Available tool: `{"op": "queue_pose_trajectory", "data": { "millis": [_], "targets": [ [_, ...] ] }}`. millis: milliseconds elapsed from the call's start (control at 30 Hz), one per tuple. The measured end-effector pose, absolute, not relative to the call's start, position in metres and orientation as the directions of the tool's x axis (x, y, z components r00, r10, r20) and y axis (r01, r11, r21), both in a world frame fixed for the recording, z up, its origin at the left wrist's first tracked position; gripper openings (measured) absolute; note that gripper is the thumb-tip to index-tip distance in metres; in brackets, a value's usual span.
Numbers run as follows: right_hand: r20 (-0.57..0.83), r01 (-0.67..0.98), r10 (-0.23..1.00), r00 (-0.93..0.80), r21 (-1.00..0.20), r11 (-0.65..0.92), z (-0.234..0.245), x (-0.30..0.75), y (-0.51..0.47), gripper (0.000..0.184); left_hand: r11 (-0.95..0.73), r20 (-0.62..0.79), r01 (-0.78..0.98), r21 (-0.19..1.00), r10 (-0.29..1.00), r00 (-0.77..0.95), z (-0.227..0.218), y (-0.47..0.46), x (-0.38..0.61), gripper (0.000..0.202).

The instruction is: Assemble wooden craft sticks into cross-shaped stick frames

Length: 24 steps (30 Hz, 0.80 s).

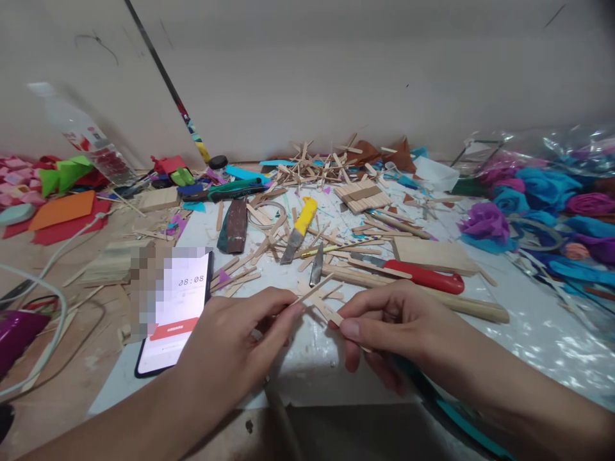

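Observation:
My left hand (240, 336) pinches a thin wooden craft stick (314, 290) between thumb and fingertips, its free end pointing up and to the right. My right hand (398, 326) is closed on a second craft stick (330, 313), which slants up to the left. The two sticks come close together between my hands; whether they touch I cannot tell. Just beyond them lie a dark metal wedge-shaped head (316, 264), a round wooden handle (461, 304) and a red-handled knife (427, 275). A yellow utility knife (304, 219) rests farther back among loose sticks.
At my left a phone (185, 307) shows a timer, near a white cable (62, 301). Loose craft sticks (312, 168) are heaped by the wall, beside a bundled stack (362, 194). Crepe-paper flowers (485, 224) stand right; a plastic bottle (91, 137) leans back left.

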State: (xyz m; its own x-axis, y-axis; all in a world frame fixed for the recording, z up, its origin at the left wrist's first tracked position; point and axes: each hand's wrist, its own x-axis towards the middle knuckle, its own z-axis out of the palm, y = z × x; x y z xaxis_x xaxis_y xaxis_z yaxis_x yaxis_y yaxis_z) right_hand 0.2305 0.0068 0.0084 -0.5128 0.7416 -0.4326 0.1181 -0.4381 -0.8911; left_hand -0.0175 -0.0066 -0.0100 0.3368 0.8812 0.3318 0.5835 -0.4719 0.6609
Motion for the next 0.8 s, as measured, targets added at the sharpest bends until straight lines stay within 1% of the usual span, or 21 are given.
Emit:
{"op": "queue_pose_trajectory", "data": {
  "millis": [100,200,500,600,700,800],
  "targets": [
    [-0.446,0.104,0.735,-0.511,-0.881,-0.462,0.0093,0.2308,0.0066,0.033,-0.442,0.329,0.548,0.711,0.897,0.296,-0.0103,-0.0047,-0.0185,0.007],
    [-0.459,0.102,0.723,-0.516,-0.872,-0.48,0.0106,0.2315,0.0058,0.034,-0.425,0.322,0.54,0.726,0.905,0.279,-0.01,-0.0025,-0.0188,0.005],
    [-0.442,0.082,0.728,-0.523,-0.877,-0.474,0.0112,0.2311,0.0051,0.034,-0.415,0.307,0.563,0.715,0.909,0.281,-0.0078,-0.0003,-0.0197,0.005],
    [-0.456,0.104,0.723,-0.52,-0.873,-0.476,0.0111,0.2305,0.0056,0.035,-0.417,0.316,0.555,0.72,0.909,0.273,-0.0072,0.0002,-0.0192,0.003],
    [-0.468,0.126,0.718,-0.515,-0.87,-0.476,0.0105,0.2299,0.0055,0.036,-0.411,0.308,0.539,0.736,0.911,0.274,-0.0092,-0.001,-0.0192,0.006],
    [-0.478,0.152,0.722,-0.5,-0.869,-0.47,0.0105,0.2277,0.004,0.038,-0.433,0.314,0.566,0.702,0.901,0.3,-0.0124,-0.0036,-0.0201,0.004]
  ]
}}
